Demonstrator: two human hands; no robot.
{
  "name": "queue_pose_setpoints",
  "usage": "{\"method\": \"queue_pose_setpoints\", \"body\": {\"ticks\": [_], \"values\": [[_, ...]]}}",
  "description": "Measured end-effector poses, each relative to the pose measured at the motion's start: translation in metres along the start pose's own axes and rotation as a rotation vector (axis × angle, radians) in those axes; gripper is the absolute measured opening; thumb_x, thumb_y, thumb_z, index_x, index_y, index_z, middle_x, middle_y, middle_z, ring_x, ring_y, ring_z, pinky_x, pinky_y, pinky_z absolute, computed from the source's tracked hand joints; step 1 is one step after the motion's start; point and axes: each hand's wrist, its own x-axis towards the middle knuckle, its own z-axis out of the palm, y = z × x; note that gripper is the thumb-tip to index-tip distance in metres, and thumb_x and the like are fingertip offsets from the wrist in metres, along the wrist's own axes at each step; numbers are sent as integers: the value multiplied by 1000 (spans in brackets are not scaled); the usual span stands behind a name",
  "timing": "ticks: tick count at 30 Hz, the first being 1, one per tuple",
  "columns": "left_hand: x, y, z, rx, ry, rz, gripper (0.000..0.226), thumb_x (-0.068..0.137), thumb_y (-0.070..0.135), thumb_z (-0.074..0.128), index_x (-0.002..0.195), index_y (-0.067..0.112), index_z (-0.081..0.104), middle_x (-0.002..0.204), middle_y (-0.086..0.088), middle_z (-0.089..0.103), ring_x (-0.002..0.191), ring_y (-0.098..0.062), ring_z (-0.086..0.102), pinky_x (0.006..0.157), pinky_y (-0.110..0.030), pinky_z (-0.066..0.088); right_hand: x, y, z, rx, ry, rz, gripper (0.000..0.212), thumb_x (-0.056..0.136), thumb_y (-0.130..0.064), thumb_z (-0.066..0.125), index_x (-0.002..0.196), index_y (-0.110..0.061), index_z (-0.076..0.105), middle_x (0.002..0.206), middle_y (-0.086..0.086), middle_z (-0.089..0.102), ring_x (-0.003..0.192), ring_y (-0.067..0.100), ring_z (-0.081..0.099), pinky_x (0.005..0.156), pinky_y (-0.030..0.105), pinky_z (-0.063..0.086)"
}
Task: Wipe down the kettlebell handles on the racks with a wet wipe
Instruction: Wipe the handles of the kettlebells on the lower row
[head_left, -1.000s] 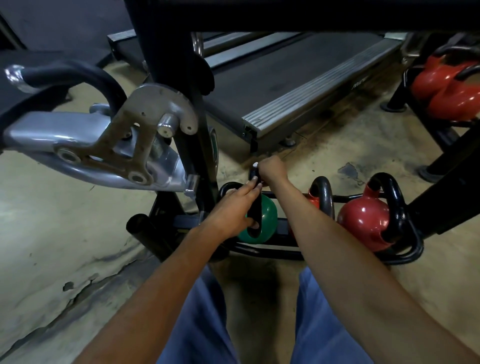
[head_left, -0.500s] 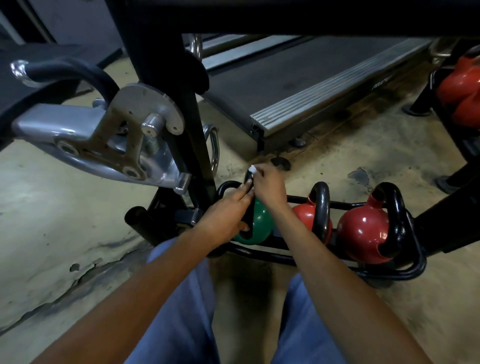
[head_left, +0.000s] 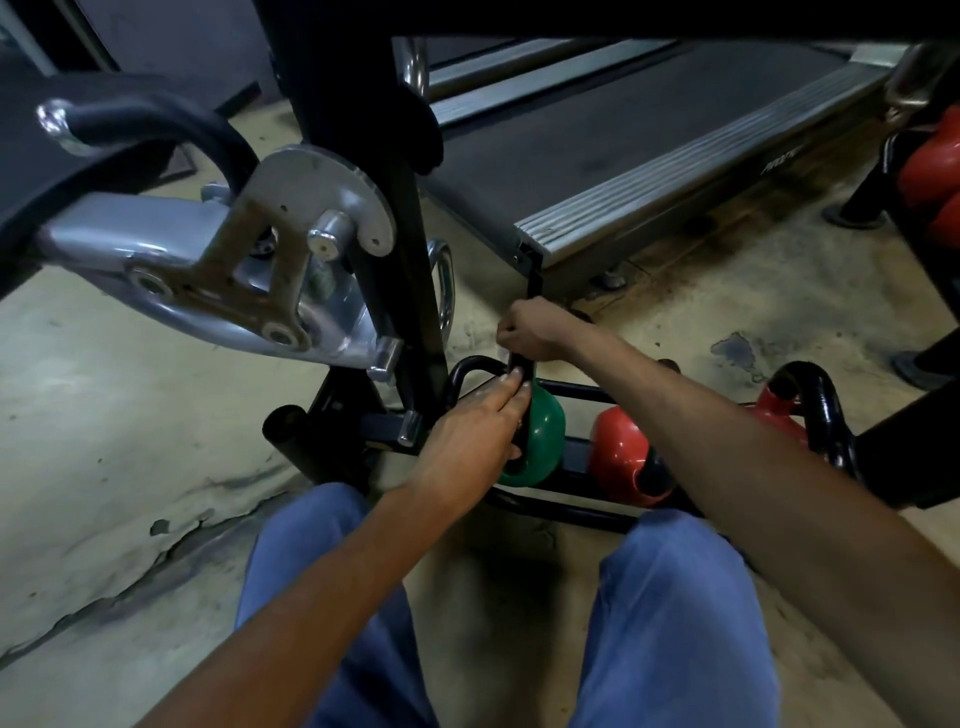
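Both left hand (head_left: 467, 431) and right hand (head_left: 532, 332) on curved, glossy kettlebell handle (head_left: 525, 367).

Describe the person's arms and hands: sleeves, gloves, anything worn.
The left forearm and right forearm are bare to the frame's edge, with no sleeves in view. The left hand and right hand wear no gloves, and no watch, band or ring shows. Blue trousers cover the knees.
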Motion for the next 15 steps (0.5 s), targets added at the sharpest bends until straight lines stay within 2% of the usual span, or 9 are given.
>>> {"method": "queue_pose_setpoints", "body": {"ticks": [1,3,5,6,8,10,11,12,15], "values": [[0,0,-1,2,7,8,88,89,22,73,159,21,20,168,3,14,149,-18,25,120,-37,32,-1,4,6,93,55,78,26,94,-18,53,72,-6,61,80,13,64,78,27,59,68,29,40],[-2,-1,-1,-16,13,8,88,89,22,72,159,20,20,168,3,13,149,-18,26,120,-36,32,-12,3,25,388,312,235,27,96,-20,54,86,-1,72,91,13,72,87,28,65,76,33,49],[-2,-2,-1,-51,9,14,85,90,19,71,159,20,22,167,3,14,149,-19,27,117,-37,36,-36,-16,52,808,586,417,28,100,-22,52,106,-6,75,103,9,73,91,19,65,80,31,50],[-3,-3,-1,-68,17,21,83,90,17,70,159,20,23,167,3,15,147,-19,30,115,-38,40,-47,-28,63,1073,631,508,30,102,-21,49,108,-3,72,101,10,73,87,17,64,75,30,49],[-3,-5,-2,-81,38,39,81,91,15,68,158,20,24,166,3,16,144,-19,35,110,-39,45,-54,-42,73,1708,520,639,38,104,-20,43,111,10,66,96,23,73,78,25,68,68,29,54],[-4,-7,-1,-75,35,45,81,92,17,68,159,21,23,167,3,16,143,-20,37,110,-39,45,-49,-36,66,2167,364,679,41,105,-18,36,111,14,60,91,29,73,69,31,74,81,35,61],[-4,-8,0,-67,35,46,82,91,18,69,159,21,22,167,2,15,145,-21,35,112,-39,43,-46,-30,58,2275,293,678,42,106,-18,32,106,13,60,85,28,73,65,30,74,89,40,58],[-3,-8,0,-55,36,50,82,91,19,70,159,20,23,167,1,15,146,-22,33,114,-39,41,-43,-27,53,2327,249,668,43,106,-18,30,103,12,60,80,26,74,63,29,74,91,41,58],[-2,-6,0,-40,40,53,82,91,19,70,158,19,22,167,-1,17,146,-24,34,115,-39,39,-54,-33,64,2216,291,711,41,108,-19,36,110,12,63,87,26,75,72,27,77,68,35,64]]}}
